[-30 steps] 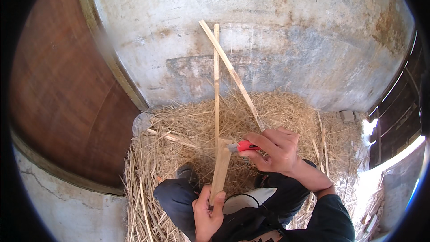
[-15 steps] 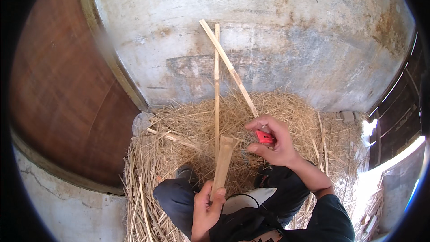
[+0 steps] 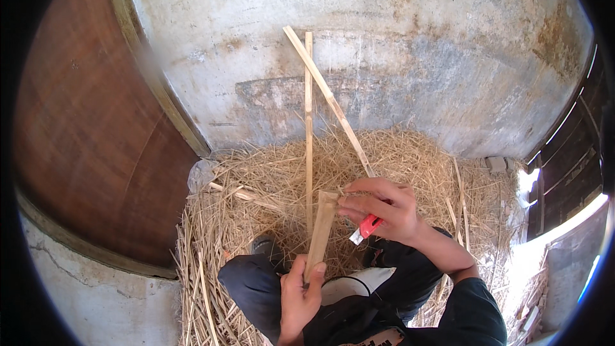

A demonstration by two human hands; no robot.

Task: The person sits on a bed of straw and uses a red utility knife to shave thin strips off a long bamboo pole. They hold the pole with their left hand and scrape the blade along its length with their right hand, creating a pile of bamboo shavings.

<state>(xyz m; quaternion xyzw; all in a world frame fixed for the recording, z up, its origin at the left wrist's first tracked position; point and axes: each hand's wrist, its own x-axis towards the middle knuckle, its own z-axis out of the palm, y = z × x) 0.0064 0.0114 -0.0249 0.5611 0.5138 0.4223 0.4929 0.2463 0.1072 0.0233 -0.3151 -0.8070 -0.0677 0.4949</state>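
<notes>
"Head view: where's the wooden piece (image 3: 320,227)?"
"Tilted above the straw (image 3: 403,147), its lower end gripped by the left hand (image 3: 300,296)."
"Right hand (image 3: 396,214)?"
"Curled around the red cutter (image 3: 370,225), fingertips near the piece's top."
"Advice?"
"I'd hold low and firm, blade (image 3: 356,238) turned aside."

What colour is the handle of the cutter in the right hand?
The cutter's handle is red; it shows best in the head view.

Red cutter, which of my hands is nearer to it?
Right. Your right hand holds the cutter; your left hand is apart from it, lower and to the left in the view, gripping the wood.
</notes>
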